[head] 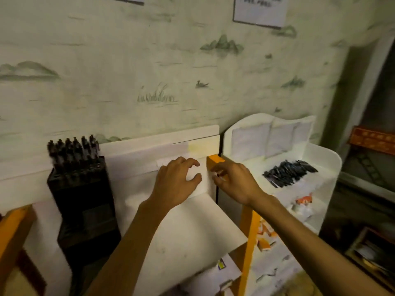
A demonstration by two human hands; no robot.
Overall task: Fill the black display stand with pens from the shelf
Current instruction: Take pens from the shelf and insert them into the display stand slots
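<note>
Left of the left hand [175,180] stands one black display stand [82,195] holding blurred pens [73,149]. Both hands hang loosely curled, empty; right of the right hand [232,181], one pile of pens [288,173] lies on the shelf [327,159].

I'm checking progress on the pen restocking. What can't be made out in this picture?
- Black stand: motion blur hides how many slots are free.
- Pile of pens on the white shelf: blurred, uncountable.
- Right hand: fingers curled, so whether it holds anything is unclear.
- Wall notice: cut off, unreadable.

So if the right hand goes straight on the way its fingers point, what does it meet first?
Probably the orange post: the right hand points up and left at it, fingers almost touching. Depth is blurred, so contact is uncertain.
</note>
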